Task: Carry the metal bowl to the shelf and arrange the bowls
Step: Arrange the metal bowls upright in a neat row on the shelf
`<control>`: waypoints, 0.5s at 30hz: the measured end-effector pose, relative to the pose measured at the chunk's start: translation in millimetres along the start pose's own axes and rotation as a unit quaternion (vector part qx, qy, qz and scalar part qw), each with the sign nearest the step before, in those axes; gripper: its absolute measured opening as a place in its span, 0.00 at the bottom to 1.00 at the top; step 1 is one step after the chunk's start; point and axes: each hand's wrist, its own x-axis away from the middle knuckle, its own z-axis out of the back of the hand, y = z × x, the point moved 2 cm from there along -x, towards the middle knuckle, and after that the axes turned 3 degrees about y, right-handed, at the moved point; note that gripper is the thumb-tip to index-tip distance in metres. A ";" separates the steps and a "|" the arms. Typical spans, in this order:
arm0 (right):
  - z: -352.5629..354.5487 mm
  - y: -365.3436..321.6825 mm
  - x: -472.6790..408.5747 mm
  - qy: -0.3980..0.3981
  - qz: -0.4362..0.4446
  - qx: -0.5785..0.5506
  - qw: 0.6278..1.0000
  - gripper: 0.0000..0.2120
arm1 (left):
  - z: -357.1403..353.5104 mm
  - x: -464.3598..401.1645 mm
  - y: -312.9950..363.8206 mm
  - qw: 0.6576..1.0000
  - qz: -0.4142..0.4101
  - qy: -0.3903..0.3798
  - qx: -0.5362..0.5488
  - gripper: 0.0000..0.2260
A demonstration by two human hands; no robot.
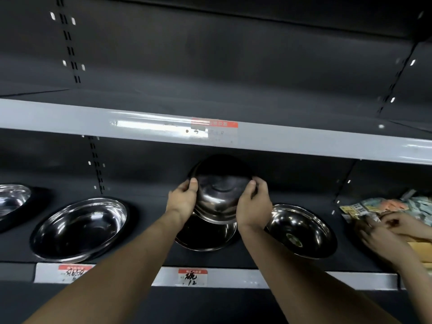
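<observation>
Here, a metal bowl (219, 197) is gripped between the left hand (183, 199) and the right hand (253, 206), the thumbs hooked over its far rim and the remaining fingers curled round its sides, so that it is tilted with its underside turned toward the camera. Such a two-sided grip is probably chosen so that the tilt can be controlled while the bowl is lowered. Just below the fingers, a second bowl (205, 237) is seen resting on the lower shelf (149, 260), apparently as the base for nesting. Well to the left of the left fingers a wide bowl (79, 230) is set upright, and just beside the right wrist another bowl (301, 230) is placed. Farther right, another person's hands (383, 232) are occupied with packets (388, 204).
</observation>
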 end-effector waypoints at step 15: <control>19.0 -31.2 22.8 0.046 -0.132 -0.199 0.970 0.14 | 21.6 25.6 11.5 0.980 0.008 -0.005 0.197 0.17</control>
